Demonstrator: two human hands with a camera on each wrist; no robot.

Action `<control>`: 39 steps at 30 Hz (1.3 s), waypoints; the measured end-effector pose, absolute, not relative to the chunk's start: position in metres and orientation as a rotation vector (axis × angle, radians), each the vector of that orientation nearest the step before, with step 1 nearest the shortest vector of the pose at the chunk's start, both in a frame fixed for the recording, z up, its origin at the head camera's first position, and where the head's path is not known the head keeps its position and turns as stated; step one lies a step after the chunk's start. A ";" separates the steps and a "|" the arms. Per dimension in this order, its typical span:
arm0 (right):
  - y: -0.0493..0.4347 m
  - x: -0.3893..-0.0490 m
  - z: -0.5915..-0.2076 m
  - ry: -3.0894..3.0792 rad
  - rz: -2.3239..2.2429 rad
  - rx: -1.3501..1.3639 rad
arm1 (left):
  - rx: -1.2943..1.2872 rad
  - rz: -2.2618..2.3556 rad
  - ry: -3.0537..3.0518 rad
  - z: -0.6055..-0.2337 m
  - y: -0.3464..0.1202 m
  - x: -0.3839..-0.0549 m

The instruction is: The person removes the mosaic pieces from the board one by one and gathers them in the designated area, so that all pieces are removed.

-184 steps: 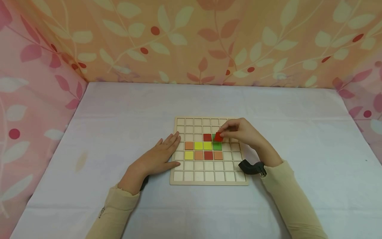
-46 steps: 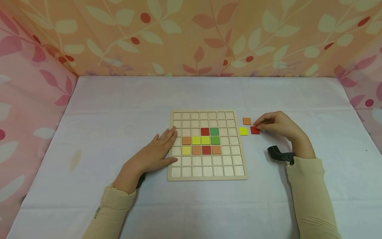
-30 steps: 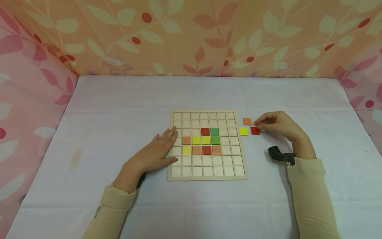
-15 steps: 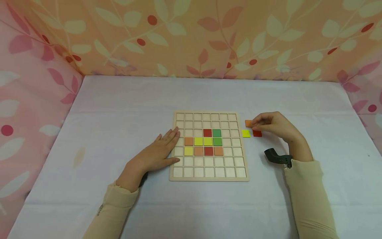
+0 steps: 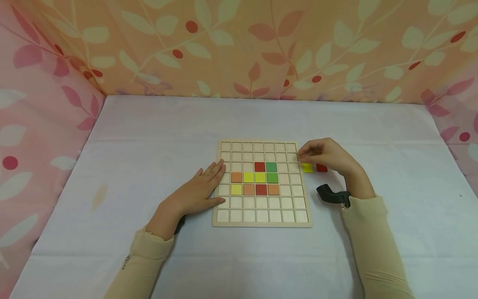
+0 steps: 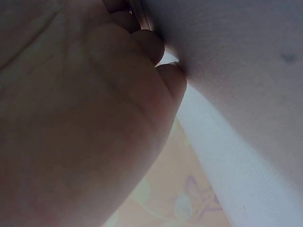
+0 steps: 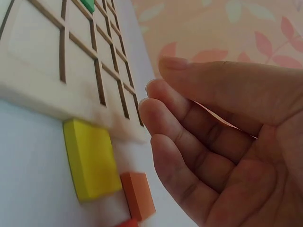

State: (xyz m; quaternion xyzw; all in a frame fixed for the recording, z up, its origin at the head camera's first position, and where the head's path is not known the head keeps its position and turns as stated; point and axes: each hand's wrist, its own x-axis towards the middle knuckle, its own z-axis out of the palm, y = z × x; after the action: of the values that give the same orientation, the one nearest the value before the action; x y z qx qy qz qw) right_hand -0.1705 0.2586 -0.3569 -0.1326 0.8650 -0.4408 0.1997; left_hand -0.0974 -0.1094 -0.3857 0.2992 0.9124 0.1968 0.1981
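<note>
My left hand (image 5: 198,193) lies flat with its fingers over the left edge of a square wooden grid board (image 5: 261,224). Its palm fills much of the left wrist view. My right hand (image 5: 326,155) hovers at the board's right edge, fingers loosely bent and nothing visible between them in the right wrist view. Beneath it on the table are a yellow tile (image 7: 92,161), an orange tile (image 7: 138,196) and a red tile (image 5: 322,167). The hand hides the orange tile in the head view. Red (image 5: 259,167), green, yellow and orange tiles fill several middle cells of the board.
A white cloth (image 5: 160,124) covers the table. Patterned orange and pink curtains (image 5: 224,54) stand behind it and at the sides. A black wrist mount (image 5: 333,196) sticks out from the right sleeve.
The right hand held a red tile over the board earliest on. It then was by the loose tiles right of the board, and has since moved left to the board's edge. The left hand stays put.
</note>
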 end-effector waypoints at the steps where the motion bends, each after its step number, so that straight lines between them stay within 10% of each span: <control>1: 0.256 -0.171 -0.357 2.416 -1.230 -0.375 | 0.835 0.550 2.553 -0.386 -0.109 -0.097; 39: 0.188 -0.178 -0.367 2.270 -1.213 -0.766 | 0.845 0.540 2.562 -0.385 -0.107 -0.097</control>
State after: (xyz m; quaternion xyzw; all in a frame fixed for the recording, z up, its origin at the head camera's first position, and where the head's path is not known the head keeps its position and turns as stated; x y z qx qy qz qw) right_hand -0.1782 0.1878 -0.3666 -0.2778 0.8235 -0.4400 0.2261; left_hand -0.0971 -0.1074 -0.3846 0.3013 0.9135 0.1925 0.1941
